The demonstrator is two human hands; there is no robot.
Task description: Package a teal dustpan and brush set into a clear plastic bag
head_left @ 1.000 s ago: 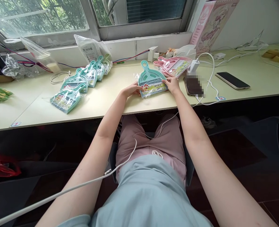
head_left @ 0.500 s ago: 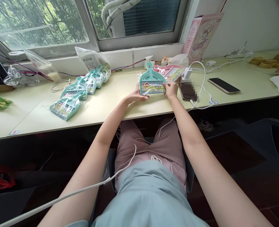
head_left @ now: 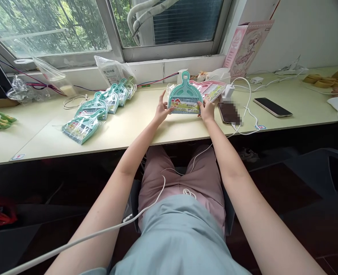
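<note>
Dustpan (head_left: 185,91) straighter now, between hands (head_left: 161,112) (head_left: 207,111)

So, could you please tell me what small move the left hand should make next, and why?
Probably curl the left hand's raised finger in against the green dustpan: that finger points up, away from the pan's edge, with the thumb at its lower left corner, while the right hand grips the opposite side, so the left hold looks looser.

Table (head_left: 129,131) bears dustpans (head_left: 81,126), phone (head_left: 273,107), maybe bands (head_left: 324,82).
</note>
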